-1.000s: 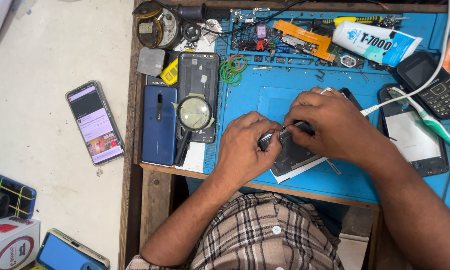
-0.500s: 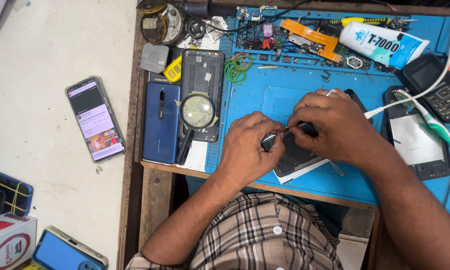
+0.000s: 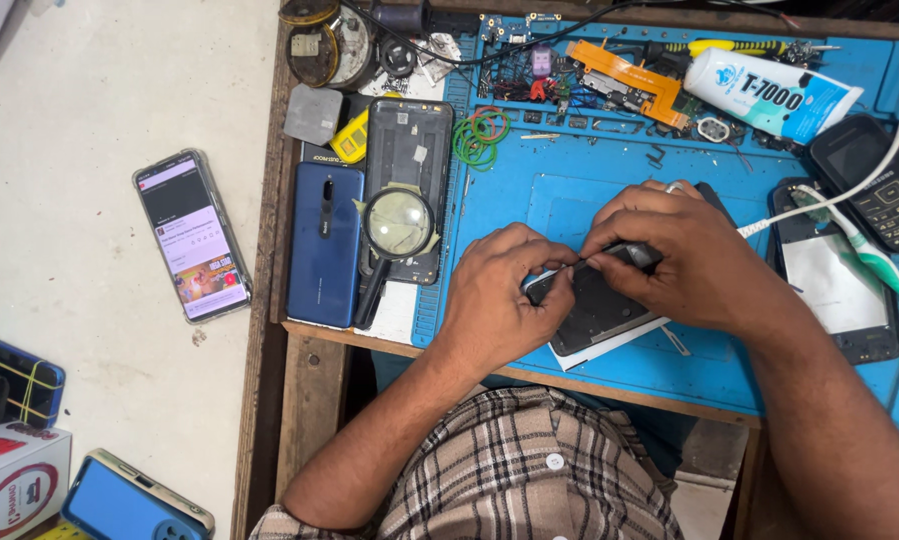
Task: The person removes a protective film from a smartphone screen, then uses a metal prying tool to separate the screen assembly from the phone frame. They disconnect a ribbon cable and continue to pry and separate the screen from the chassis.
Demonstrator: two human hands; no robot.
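Blue and cluttered, the work mat covers a wooden bench whose near edge runs just below both wrists. At its middle, the fingertips of both hands meet over a dark opened phone lying flat on a white sheet: the left hand curls knuckles-up, thumb and forefinger pinched narrowly on the phone's upper left edge, while the right hand arches over the phone's top, its fingers closed on a slim tool whose tip is too small to make out. Both forearms come in from the near edge and angle toward each other. Outward to the left lie one magnifying glass on a dark phone frame, one blue phone back, and green rubber bands. To the right sit one keypad phone, one glue tube, and another opened phone. One lit smartphone rests on the pale floor, well apart. Bare mat shows above the hands and along the near edge.
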